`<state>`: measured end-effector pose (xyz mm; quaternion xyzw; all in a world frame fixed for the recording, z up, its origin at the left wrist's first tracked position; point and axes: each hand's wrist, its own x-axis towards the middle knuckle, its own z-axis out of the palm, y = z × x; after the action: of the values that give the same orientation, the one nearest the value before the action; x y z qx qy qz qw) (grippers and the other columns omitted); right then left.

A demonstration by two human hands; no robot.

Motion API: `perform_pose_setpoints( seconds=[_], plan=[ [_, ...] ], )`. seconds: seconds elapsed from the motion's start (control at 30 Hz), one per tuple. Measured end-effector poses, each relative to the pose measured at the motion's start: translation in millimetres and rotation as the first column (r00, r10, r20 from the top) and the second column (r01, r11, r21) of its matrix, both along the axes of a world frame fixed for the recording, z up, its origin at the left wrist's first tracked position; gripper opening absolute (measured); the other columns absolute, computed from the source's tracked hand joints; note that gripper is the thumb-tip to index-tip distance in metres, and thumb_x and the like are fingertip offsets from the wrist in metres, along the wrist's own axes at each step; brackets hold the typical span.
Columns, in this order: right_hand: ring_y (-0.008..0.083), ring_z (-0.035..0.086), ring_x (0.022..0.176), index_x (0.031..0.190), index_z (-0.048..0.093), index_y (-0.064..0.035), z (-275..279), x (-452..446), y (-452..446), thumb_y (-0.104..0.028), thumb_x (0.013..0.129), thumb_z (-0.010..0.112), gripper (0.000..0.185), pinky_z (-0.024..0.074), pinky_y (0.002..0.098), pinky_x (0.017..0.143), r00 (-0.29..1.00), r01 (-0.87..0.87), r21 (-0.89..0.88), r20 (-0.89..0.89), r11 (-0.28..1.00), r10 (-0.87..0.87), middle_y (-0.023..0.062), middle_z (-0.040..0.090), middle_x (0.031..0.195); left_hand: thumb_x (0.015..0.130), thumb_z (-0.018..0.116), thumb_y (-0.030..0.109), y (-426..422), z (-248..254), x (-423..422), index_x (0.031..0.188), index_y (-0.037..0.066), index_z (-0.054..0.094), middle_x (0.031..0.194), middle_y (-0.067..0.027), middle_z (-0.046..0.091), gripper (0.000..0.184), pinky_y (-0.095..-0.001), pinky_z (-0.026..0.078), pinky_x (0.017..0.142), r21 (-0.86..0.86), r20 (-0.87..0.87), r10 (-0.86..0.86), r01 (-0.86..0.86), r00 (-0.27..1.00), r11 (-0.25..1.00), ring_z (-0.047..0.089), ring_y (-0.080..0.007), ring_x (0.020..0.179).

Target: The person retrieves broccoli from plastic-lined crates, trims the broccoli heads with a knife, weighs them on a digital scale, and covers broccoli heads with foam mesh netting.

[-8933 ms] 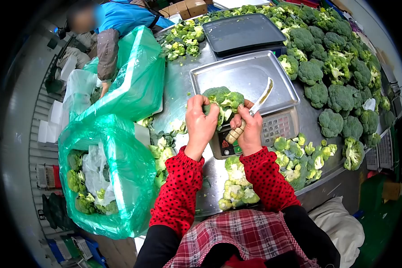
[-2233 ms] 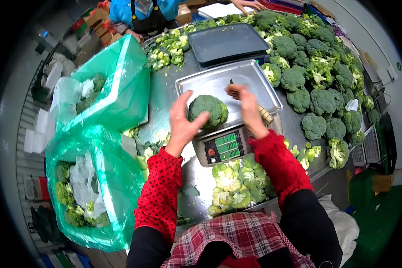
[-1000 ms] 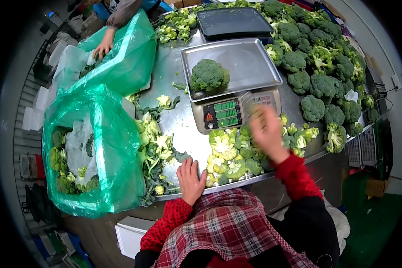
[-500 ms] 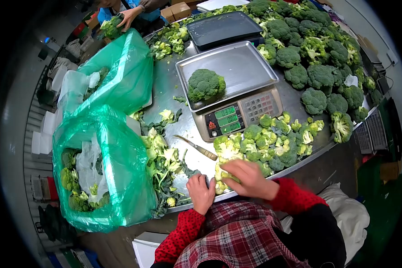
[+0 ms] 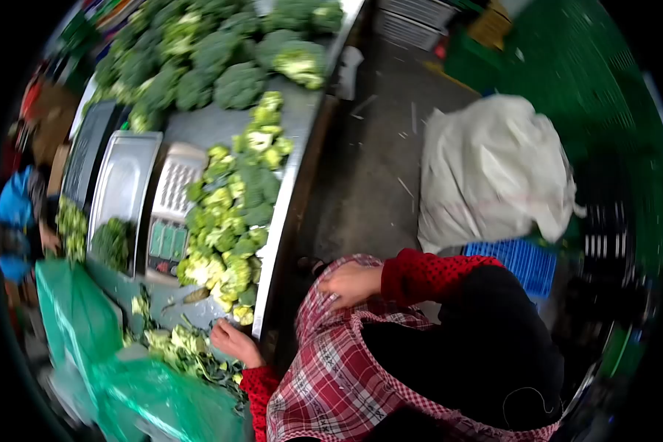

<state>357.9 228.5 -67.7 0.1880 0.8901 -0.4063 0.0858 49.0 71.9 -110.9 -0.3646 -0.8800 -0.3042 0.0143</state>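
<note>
The curved knife with a brownish handle (image 5: 197,295) lies on the grey steel table (image 5: 206,129), as it did half a second ago, but your right hand (image 5: 352,284) has left the pale-green broccoli florets (image 5: 221,243) and now lies against your red-and-white checked cloth apron (image 5: 324,368). Your view has swung to the right. Your left hand (image 5: 236,343) stays at the table's edge, fingers loosely curled; whether they hold anything, you cannot tell. Blur also hides whether your right fingers pinch the cloth.

The knife lies just beyond your left hand, beside the lumpy floret heap; your right hand is well apart from both. Near your left hand spread ragged, leafy broccoli trimmings (image 5: 177,346), and past them glossy, crinkled green plastic (image 5: 162,394). Farther off, a round, dark-green broccoli head (image 5: 112,241) sits on the scale's shiny rectangular metal tray (image 5: 125,169). On your right slumps a creased white sack (image 5: 493,177), near a latticed blue plastic crate (image 5: 519,265).
</note>
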Motion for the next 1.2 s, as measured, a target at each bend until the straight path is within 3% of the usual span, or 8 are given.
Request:
perform_pose_setpoints(
  seconds=[0.27,0.57,0.67,0.83,0.97,1.03,1.13,1.2],
  plan=[
    [0.0398,0.065,0.091,0.107,0.070,-0.0082,-19,168,-131,-0.061,0.088,0.047,0.061,0.0511,0.0469,0.082,0.554,0.815,-0.036,0.341,0.579,-0.759,0.0217,0.068,0.097,0.099,0.050,0.029,12,3,4,0.085,-0.012,0.061,0.083,-0.0230,0.057,0.044,-0.0429,0.043,0.069,0.077,0.303,0.069,-0.096,0.950,0.992,0.052,-0.0295,0.071],
    [0.0356,0.063,0.071,0.086,0.065,-0.0011,-48,385,-90,-0.033,0.085,0.063,0.032,0.0499,0.0426,0.068,0.183,0.965,0.201,-0.060,0.168,-0.981,0.0221,0.064,0.076,0.099,0.047,0.039,-2,-18,-23,0.099,-0.014,0.063,0.091,-0.0326,0.059,0.055,-0.0503,0.043,0.077,0.017,0.201,0.045,-0.050,0.979,0.999,0.053,-0.0456,0.080],
    [0.0221,0.064,0.067,0.099,0.066,0.0073,-29,477,-52,-0.026,0.086,0.064,0.036,0.0513,0.0359,0.065,-0.102,0.989,0.099,-0.120,-0.114,-0.988,0.0153,0.069,0.080,0.100,0.044,0.041,-22,-3,-11,0.100,-0.011,0.063,0.089,-0.0324,0.060,0.055,-0.0526,0.044,0.077,-0.159,-0.225,0.077,-0.114,0.971,0.981,0.055,-0.0470,0.080],
    [0.0336,0.068,0.082,0.096,0.070,0.0028,-90,600,-33,-0.030,0.083,0.065,0.036,0.0523,0.0384,0.075,-0.210,0.950,0.251,0.080,-0.184,-0.974,0.0212,0.070,0.083,0.099,0.042,0.040,-50,-41,7,0.113,-0.006,0.058,0.098,-0.0278,0.060,0.050,-0.0538,0.046,0.074,-0.322,-0.452,0.117,-0.284,0.884,0.903,0.057,-0.0462,0.088],
    [0.0164,0.064,0.060,0.097,0.069,0.0043,-84,617,-40,-0.023,0.088,0.063,0.030,0.0506,0.0321,0.058,-0.251,0.965,-0.008,0.246,-0.261,-0.936,0.0137,0.069,0.076,0.098,0.042,0.043,-49,-33,18,0.115,-0.009,0.058,0.104,-0.0326,0.061,0.057,-0.0510,0.048,0.082,-0.449,-0.225,0.092,-0.187,0.970,0.874,0.059,-0.0458,0.098],
    [0.0142,0.065,0.065,0.103,0.068,0.0003,-57,638,-29,-0.021,0.090,0.062,0.026,0.0508,0.0298,0.059,-0.346,0.919,-0.159,0.116,-0.361,-0.931,0.0116,0.070,0.082,0.096,0.045,0.046,-32,-19,45,0.115,-0.011,0.059,0.111,-0.0329,0.061,0.062,-0.0487,0.046,0.092,-0.453,-0.164,0.249,-0.297,0.955,0.841,0.058,-0.0458,0.104],
    [0.0250,0.066,0.089,0.119,0.064,-0.0073,-12,736,9,-0.016,0.093,0.059,0.027,0.0508,0.0370,0.081,-0.182,0.772,0.512,-0.392,-0.378,-0.902,0.0145,0.069,0.105,0.090,0.054,0.054,-22,-54,70,0.107,-0.013,0.061,0.104,-0.0277,0.066,0.070,-0.0504,0.051,0.084,-0.542,-0.438,0.226,-0.457,0.870,0.705,0.063,-0.0460,0.094],
    [0.0300,0.063,0.099,0.123,0.061,-0.0038,19,808,46,-0.020,0.095,0.057,0.033,0.0489,0.0375,0.088,-0.184,0.647,0.452,-0.688,-0.614,-0.702,0.0152,0.067,0.111,0.092,0.057,0.040,31,-58,133,0.102,-0.005,0.065,0.093,-0.0222,0.069,0.046,-0.0457,0.054,0.071,-0.639,0.232,0.362,-0.139,0.903,0.757,0.068,-0.0362,0.080]
  ],
)
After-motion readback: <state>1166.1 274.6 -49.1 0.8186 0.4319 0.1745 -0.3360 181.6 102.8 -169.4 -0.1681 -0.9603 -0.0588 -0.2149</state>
